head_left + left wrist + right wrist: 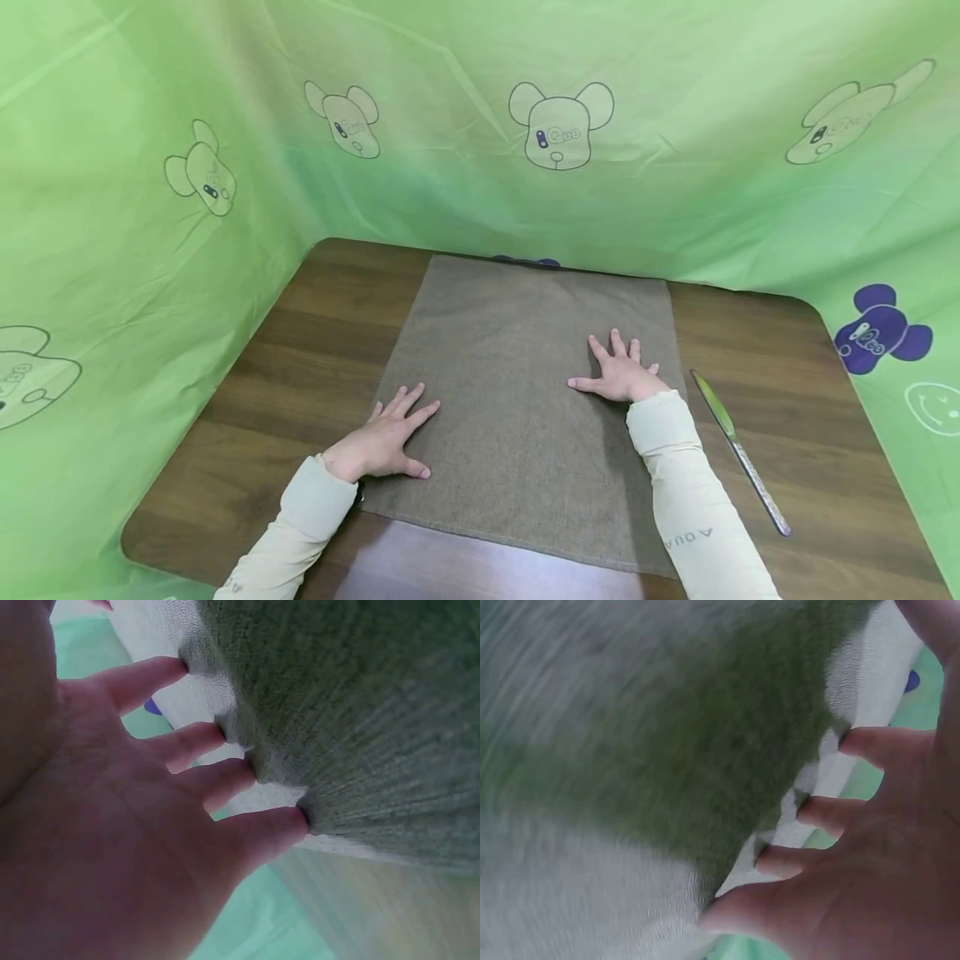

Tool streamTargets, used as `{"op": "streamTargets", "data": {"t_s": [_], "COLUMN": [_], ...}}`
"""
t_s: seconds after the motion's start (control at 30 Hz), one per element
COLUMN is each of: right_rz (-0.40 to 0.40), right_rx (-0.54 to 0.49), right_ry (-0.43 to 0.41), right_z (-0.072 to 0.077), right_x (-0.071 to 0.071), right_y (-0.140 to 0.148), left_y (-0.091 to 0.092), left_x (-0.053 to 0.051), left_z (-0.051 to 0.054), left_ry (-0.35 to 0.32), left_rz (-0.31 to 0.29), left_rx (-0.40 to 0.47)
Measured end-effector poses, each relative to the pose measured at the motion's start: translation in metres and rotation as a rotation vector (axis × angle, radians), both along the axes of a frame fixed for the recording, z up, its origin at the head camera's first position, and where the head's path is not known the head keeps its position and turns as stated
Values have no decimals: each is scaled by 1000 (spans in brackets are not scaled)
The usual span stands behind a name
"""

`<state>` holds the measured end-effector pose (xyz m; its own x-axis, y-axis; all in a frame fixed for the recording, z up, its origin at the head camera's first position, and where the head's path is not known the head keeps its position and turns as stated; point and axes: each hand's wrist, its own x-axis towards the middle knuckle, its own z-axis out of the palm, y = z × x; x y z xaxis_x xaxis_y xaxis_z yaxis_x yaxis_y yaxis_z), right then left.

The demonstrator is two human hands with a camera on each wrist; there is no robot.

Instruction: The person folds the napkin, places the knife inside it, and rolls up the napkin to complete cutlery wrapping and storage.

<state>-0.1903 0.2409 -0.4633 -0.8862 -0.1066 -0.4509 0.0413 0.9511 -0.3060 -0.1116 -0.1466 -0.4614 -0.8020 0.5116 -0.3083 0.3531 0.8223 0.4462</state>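
Observation:
A grey-brown cloth (517, 417) lies spread over the middle of a wooden table, from its back edge nearly to the front. My left hand (384, 442) rests on the cloth's left edge near the front, fingers spread. Farther back on the right part of the cloth, my right hand (621, 375) presses down with its fingers splayed. Fingertips touch the fabric in both wrist views, where the left palm (127, 817) and the right palm (885, 862) show. Neither hand grips anything. A table knife (738, 450) with a patterned handle lies right of the cloth, beside the right forearm.
Bare wood of the table (300, 367) shows on both sides of the cloth. A green curtain (450, 167) printed with bear heads hangs around the back and sides, close against the table's edges.

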Motion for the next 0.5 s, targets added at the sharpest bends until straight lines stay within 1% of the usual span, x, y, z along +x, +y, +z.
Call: {"op": "streamTargets", "data": {"t_s": [0.23, 0.27, 0.33, 0.37, 0.4, 0.47, 0.5], "right_rz": [-18, -21, -24, -24, -24, -22, -22], "right_rx": [-96, -105, -126, -135, -141, -148, -152], "right_ry": [-41, -44, -47, -47, -46, -44, -42], "right_z": [3, 3, 4, 3, 3, 3, 3], "right_x": [0, 0, -1, 0, 0, 1, 2], "right_y": [5, 5, 6, 7, 7, 7, 6], "left_y": [-4, -4, -6, -6, -7, -10, -11], "left_x": [10, 12, 16, 19, 21, 27, 31], "left_z": [-2, -3, -4, -3, -3, -1, 0], "left_ry": [49, 63, 122, 168, 210, 292, 321], "left_rz": [45, 56, 91, 122, 167, 281, 346], "left_rx": [35, 38, 39, 43, 45, 65, 81]}}
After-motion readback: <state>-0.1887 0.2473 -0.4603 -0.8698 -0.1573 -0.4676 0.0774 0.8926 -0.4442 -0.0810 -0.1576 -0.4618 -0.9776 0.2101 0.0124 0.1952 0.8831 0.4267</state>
